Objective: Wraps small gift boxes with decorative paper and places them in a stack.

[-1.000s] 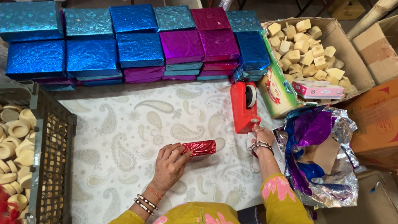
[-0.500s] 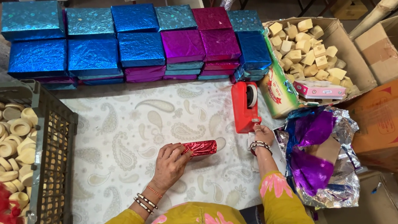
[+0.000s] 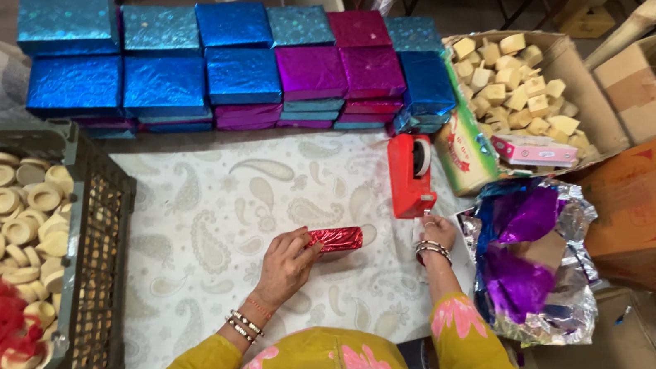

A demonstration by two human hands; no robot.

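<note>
While wrapped boxes [image 3: 218, 62] are piling up, I am pressing my left hand [image 3: 285, 261] onto a red parcel [image 3: 335, 238], my right hand [image 3: 437, 233] pinching tape at the dispenser [image 3: 409, 175].

A small block wrapped in shiny red foil [image 3: 335, 239] lay on its side on the paisley-printed white cloth, long axis running left to right, its left end under fingers. Just beyond it to the right stood a red tape dispenser [image 3: 410, 175], upright, roll at its far end
</note>
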